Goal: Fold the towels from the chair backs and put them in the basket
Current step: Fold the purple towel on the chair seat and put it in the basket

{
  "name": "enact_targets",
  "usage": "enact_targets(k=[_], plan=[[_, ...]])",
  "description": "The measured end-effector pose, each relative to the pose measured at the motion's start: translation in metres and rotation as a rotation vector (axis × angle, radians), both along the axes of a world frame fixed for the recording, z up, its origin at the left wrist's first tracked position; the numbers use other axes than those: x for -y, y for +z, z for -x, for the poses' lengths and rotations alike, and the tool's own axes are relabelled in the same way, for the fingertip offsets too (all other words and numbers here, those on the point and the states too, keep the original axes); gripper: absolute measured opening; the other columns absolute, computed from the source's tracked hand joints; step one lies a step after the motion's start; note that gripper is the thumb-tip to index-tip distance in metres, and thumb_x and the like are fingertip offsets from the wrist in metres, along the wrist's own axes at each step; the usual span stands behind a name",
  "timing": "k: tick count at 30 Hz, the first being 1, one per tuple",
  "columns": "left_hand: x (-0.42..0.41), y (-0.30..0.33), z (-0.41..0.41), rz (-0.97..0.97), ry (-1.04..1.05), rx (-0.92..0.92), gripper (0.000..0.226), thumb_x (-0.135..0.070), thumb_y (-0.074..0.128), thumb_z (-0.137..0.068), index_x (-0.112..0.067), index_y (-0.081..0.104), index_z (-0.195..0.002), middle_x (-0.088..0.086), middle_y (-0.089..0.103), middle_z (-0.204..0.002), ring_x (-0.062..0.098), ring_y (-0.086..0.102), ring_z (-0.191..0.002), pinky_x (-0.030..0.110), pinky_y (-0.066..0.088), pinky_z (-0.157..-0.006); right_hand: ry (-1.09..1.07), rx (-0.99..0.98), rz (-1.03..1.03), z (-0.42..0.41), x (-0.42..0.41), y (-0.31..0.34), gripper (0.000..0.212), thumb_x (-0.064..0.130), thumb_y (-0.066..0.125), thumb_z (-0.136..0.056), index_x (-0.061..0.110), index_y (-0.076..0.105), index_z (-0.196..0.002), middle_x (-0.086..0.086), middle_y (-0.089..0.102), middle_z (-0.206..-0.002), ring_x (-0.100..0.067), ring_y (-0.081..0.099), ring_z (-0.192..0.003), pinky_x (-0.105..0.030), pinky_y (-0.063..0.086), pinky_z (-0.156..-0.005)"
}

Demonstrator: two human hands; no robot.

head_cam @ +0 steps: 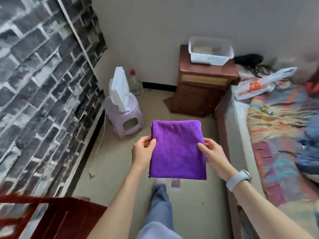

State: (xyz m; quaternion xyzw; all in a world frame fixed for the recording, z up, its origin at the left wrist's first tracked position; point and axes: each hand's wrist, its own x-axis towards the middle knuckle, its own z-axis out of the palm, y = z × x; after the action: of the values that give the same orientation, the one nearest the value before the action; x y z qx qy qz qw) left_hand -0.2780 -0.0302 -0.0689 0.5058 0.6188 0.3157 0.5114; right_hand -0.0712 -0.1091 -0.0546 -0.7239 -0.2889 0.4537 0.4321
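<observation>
Purple towel (pixel 177 149), folded into a thick flat rectangle, is held out in mid-air in front of the person, above the beige floor (pixel 117 169). Left hand (pixel 142 152) grips the towel's left edge, thumb on top and fingers (pixel 146 140) curled underneath. Right hand (pixel 213 155) grips the right edge the same way, thumb pressed on the top face; a pale grey watch (pixel 239 178) sits on that wrist. White plastic basket (pixel 211 50) stands well beyond the towel, on top of a brown wooden cabinet (pixel 203 87) against the far wall, with something pale lying inside it. Left of the cabinet is a lilac plastic stool (pixel 125 116). A bed (pixel 276 128) with a patterned cover runs along the right side. A dark red wooden chair (pixel 57 216) shows at the lower left.
</observation>
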Motion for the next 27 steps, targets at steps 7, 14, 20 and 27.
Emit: enact_targets(k=[7,14,20,27], plan=[[-0.158,0.027,-0.084,-0.064,-0.185,-0.041,0.022,-0.015,0.061,-0.086,-0.004,0.063,-0.104,0.002,0.063,-0.091,0.015,0.058,-0.085,0.024,0.042,-0.077,-0.172,-0.027,-0.038,-0.065,-0.119,0.014,0.011,0.017,0.054,-0.090,0.020,0.060,-0.099,0.002,0.066,-0.088,-0.011,0.063,-0.078,-0.028,0.049,-0.066],[-0.282,0.021,-0.168,-0.053,-0.248,-0.026,0.023,-0.020,0.061,-0.086,-0.008,0.063,-0.106,0.000,0.064,-0.094,0.017,0.060,-0.091,0.030,0.048,-0.084,-0.278,-0.059,-0.076,-0.135,-0.229,0.007,0.012,0.016,0.053,-0.091,0.026,0.059,-0.094,0.003,0.065,-0.088,-0.007,0.060,-0.075,-0.015,0.044,-0.053],[-0.394,0.006,-0.272,-0.071,-0.235,-0.010,0.024,-0.020,0.060,-0.087,-0.009,0.063,-0.107,0.001,0.065,-0.097,0.015,0.061,-0.091,0.030,0.049,-0.084,-0.270,-0.053,-0.116,-0.243,-0.349,-0.005,0.014,0.017,0.052,-0.092,0.021,0.057,-0.104,0.001,0.064,-0.094,-0.011,0.061,-0.084,-0.023,0.045,-0.063],[-0.539,-0.002,-0.419,-0.033,-0.150,-0.072,0.026,-0.022,0.054,-0.090,-0.009,0.060,-0.112,0.001,0.062,-0.099,0.015,0.059,-0.093,0.031,0.048,-0.085,-0.268,-0.052,-0.116,-0.385,-0.510,-0.016,0.013,0.015,0.052,-0.091,0.022,0.057,-0.101,0.007,0.062,-0.089,-0.006,0.058,-0.079,-0.016,0.047,-0.062]])
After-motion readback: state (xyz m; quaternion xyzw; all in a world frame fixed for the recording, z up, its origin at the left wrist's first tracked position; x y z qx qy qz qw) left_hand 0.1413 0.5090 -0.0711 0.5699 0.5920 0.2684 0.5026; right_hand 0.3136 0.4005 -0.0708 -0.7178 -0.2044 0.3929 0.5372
